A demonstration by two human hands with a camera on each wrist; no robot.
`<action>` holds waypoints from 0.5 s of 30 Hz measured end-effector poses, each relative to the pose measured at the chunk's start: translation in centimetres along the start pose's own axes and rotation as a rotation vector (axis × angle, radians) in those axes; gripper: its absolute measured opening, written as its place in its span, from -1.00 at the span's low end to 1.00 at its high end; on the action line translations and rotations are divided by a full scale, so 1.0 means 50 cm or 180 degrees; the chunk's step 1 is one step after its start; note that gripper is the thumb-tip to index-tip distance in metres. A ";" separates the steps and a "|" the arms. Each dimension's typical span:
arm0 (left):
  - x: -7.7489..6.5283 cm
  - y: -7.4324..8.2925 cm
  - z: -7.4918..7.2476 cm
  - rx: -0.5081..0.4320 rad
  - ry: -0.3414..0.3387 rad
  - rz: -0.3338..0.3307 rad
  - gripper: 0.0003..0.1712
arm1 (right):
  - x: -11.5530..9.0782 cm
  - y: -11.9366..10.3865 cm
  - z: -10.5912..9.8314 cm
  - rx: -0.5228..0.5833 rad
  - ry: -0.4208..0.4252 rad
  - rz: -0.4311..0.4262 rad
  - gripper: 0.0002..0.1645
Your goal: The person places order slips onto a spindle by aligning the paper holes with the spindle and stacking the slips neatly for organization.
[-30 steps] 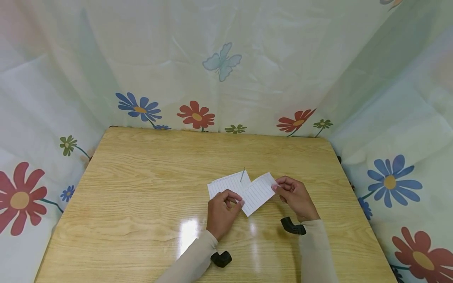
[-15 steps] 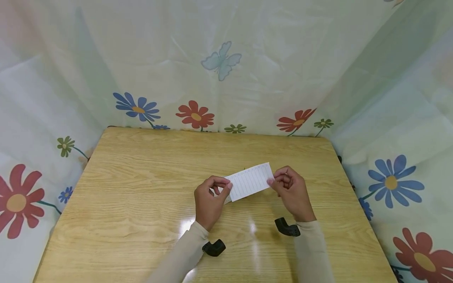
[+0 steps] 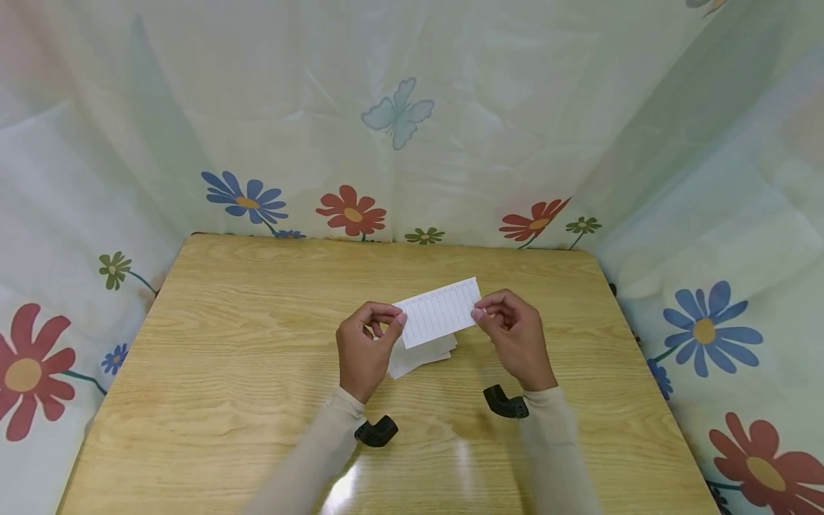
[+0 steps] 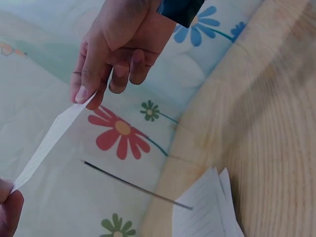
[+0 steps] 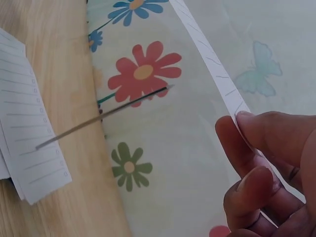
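A white lined paper slip (image 3: 440, 312) with a row of small circles along one edge is held up, stretched between both hands. My left hand (image 3: 367, 350) pinches its left end between thumb and fingers. The right hand (image 3: 515, 340) pinches the opposite end in the same way. Beneath lies a small stack of similar slips (image 3: 421, 355) on the table. From that stack rises a thin metal spike (image 4: 138, 185), its tip free. The head view has the spike hidden behind the raised slip; its base cannot be seen.
The wooden table (image 3: 257, 429) reaches back to a pale curtain (image 3: 290, 107) with printed flowers and a butterfly. More curtain hangs along the left and right sides. A black wrist piece (image 3: 505, 403) sits at each sleeve.
Both hands have lifted the slip away from the stack, turning it lengthwise and shifting it up and left. The left hand has moved leftward to the slip's left end.
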State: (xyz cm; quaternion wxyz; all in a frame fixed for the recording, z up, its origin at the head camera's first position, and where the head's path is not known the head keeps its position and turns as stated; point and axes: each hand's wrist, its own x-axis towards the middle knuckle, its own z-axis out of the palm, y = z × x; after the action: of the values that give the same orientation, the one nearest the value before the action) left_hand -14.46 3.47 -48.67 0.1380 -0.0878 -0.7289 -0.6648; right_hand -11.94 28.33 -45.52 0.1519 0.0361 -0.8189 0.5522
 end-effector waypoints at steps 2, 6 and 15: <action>0.004 -0.001 -0.005 0.0019 0.0004 0.0004 -0.94 | 0.006 -0.002 0.009 -0.0018 0.0035 0.0015 -0.91; 0.012 -0.005 -0.015 0.0056 0.0019 -0.0041 -0.95 | 0.017 0.002 0.026 0.0021 0.0068 0.0069 -0.91; 0.020 -0.020 -0.029 0.0044 0.0014 -0.0184 -0.94 | 0.023 0.014 0.053 0.0002 0.0023 0.0168 -0.89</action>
State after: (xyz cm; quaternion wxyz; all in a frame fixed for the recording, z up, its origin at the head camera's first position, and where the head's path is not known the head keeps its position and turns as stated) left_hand -15.57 1.86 -49.18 0.1210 -0.0642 -0.7354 -0.6637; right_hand -13.73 26.31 -46.71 0.1402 0.0125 -0.8189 0.5564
